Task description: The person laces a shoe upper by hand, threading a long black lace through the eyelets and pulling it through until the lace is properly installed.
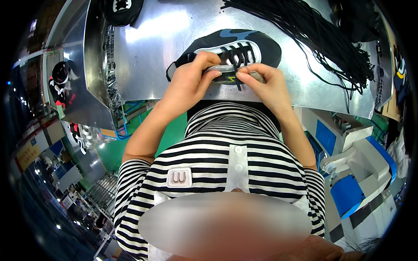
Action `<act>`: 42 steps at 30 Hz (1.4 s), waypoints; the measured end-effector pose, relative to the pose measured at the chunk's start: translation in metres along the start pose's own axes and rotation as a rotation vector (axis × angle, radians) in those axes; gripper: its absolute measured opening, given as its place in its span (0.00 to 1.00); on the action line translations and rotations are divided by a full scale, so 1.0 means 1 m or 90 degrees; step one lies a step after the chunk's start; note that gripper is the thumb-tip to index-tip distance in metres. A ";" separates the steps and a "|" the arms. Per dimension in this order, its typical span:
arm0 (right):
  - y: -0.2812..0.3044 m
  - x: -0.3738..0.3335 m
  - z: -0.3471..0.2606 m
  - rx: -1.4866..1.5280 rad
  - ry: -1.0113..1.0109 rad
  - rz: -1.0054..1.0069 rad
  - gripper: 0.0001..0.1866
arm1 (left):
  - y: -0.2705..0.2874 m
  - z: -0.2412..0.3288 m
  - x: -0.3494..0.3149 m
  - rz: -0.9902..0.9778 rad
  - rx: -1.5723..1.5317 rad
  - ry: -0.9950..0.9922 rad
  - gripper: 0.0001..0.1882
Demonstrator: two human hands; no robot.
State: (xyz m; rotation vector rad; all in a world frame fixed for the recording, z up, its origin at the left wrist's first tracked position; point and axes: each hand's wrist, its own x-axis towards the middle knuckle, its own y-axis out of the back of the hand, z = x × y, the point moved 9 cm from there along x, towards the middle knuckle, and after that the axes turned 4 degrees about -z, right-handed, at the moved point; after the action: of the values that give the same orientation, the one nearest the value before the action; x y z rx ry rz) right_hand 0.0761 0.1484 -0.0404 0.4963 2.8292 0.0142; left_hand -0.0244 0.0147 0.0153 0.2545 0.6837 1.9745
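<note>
Your left hand (191, 76) grips the near side of the black sneaker (244, 48) on the metal table (161, 48), your right hand (265, 82) pinches a black lace (237, 74) just beside your left fingertips, and the bundle of black laces (322, 39) lies well beyond your right fingers.

Bundle of black laces (331, 39), second shoe (123, 9) — steel table (161, 56)

A shiny sheet-metal workbench (165, 48) carries a black sneaker with blue patches and a white eyelet panel (244, 48), lying under both hands. A loose bundle of long black shoelaces (322, 39) sprawls beyond the right hand (265, 85). Another black shoe (122, 9) sits well beyond the left hand (191, 78).
</note>
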 end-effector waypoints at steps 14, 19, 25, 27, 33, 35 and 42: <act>-0.023 0.018 0.007 0.273 0.023 0.094 0.07 | -0.002 -0.001 0.009 0.065 0.109 0.003 0.16; -0.021 0.004 -0.011 0.135 0.100 0.066 0.10 | -0.001 -0.009 0.010 0.114 0.119 0.008 0.15; -0.013 -0.008 -0.013 -0.079 0.103 0.028 0.07 | 0.001 -0.005 0.012 0.132 0.129 -0.015 0.14; -0.012 -0.007 -0.013 -0.097 0.105 0.020 0.07 | 0.002 -0.003 0.011 0.134 0.126 -0.021 0.15; -0.012 0.001 -0.013 -0.102 0.065 -0.001 0.07 | -0.006 0.011 0.010 0.124 0.203 -0.154 0.18; -0.015 0.004 -0.011 -0.075 0.008 0.032 0.08 | -0.019 0.025 0.005 0.088 0.211 -0.231 0.17; 0.013 -0.004 -0.018 -0.189 -0.026 -0.097 0.07 | -0.018 0.013 0.003 0.044 0.139 -0.146 0.15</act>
State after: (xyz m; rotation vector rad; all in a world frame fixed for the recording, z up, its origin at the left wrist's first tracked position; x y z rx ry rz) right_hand 0.0790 0.1596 -0.0209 0.2132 2.7495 0.3838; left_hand -0.0069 0.0280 0.0157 0.6348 0.7478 1.8986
